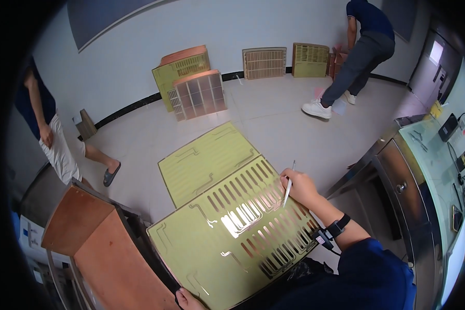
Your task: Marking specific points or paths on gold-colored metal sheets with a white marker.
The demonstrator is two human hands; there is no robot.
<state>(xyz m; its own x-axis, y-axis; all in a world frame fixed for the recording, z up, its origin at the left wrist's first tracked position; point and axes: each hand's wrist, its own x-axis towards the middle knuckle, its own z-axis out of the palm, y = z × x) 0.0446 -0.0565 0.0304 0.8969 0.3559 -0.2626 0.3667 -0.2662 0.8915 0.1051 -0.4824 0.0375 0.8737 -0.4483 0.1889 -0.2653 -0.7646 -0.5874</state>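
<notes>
Yellow-green panel (227, 232) — rows of shiny copper slots, thin copper lines; a white pen (289, 185) over it; copper-brown boards (108, 248) beside — pale grey floor (274, 119).

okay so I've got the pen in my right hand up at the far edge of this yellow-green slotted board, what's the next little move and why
Probably bring the pen tip down onto the slot row just below it. The right hand holds the white pen tip-down at the upper right edge of the slotted board, and the tip seems to sit at the edge rather than in a slot. The left hand already steadies the near edge.
</notes>
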